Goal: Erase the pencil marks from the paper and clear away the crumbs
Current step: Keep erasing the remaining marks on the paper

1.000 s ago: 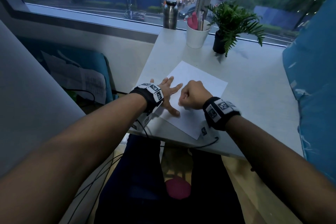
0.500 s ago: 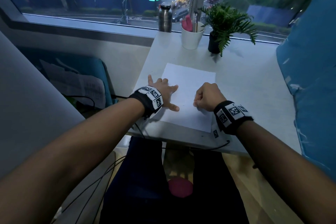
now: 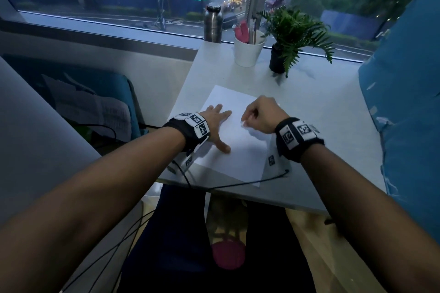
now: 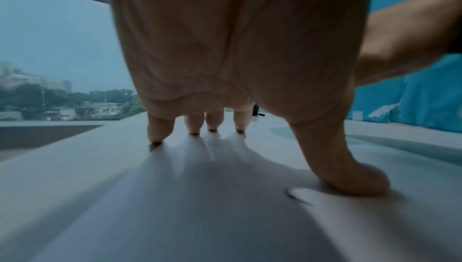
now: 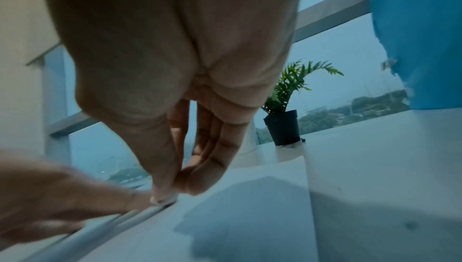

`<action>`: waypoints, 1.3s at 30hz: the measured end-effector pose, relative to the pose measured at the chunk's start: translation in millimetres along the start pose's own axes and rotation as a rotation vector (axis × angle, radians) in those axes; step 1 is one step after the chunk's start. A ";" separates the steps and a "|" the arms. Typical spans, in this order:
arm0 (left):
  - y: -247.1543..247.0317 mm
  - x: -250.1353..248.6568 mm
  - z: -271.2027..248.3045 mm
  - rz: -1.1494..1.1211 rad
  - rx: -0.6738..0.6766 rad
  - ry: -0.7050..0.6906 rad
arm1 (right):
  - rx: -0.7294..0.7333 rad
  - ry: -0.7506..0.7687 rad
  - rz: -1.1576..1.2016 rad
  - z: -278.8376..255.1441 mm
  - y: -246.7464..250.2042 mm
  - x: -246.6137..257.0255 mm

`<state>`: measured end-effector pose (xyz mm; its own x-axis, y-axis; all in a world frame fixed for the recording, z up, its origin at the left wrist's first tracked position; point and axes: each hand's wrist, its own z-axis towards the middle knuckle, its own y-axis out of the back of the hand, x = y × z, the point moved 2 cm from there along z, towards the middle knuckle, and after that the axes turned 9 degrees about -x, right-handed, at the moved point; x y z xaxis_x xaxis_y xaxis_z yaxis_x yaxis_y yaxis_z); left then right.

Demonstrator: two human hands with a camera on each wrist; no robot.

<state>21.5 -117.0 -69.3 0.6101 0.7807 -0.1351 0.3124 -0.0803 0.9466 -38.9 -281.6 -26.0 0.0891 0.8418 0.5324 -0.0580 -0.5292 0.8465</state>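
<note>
On the white desk (image 3: 309, 112), near its front edge, lies the paper (image 3: 240, 150): flat, thin, matte sheet; pencil marks too faint to make out. Left hand (image 3: 217, 126) is spread flat, fingertips (image 4: 156, 135) and thumb pressing the sheet, likely to stop it sliding or creasing under rubbing. Right hand (image 3: 259, 114) is curled, thumb and fingers pinching a small white eraser (image 3: 243, 123) at the paper surface. Behind: ceramic-looking cup (image 3: 247, 51), metal bottle (image 3: 213, 24), potted fern (image 3: 292, 38).
</note>
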 end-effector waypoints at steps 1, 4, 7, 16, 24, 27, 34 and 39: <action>2.3 1.0 2.6 0.034 0.029 -0.004 | -0.025 -0.005 0.004 8.7 2.3 -0.7; 12.6 0.0 7.4 0.146 0.078 -0.035 | 0.016 0.040 -0.050 23.9 -5.8 3.7; 19.8 -2.8 7.2 0.146 0.113 -0.044 | 0.030 0.053 -0.094 31.3 -19.1 7.6; 0.7 11.2 18.2 0.060 0.116 -0.056 | -0.015 0.069 0.014 42.5 -36.0 8.3; 2.6 14.8 16.4 0.080 0.120 -0.026 | 0.112 0.094 -0.052 44.9 -28.7 14.3; 2.4 15.4 15.7 0.076 0.119 -0.018 | 0.010 0.070 -0.019 47.9 -29.0 12.5; 3.6 14.7 13.7 0.087 0.115 -0.017 | 0.125 0.095 -0.051 36.1 -27.7 16.7; 3.1 15.0 12.9 0.080 0.112 -0.022 | 0.075 0.035 -0.014 38.8 -30.4 16.3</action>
<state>41.1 -113.6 -72.2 0.6517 0.7555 -0.0677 0.3405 -0.2116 0.9161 2.9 -255.9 -43.0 0.0546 0.8515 0.5215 0.0176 -0.5231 0.8521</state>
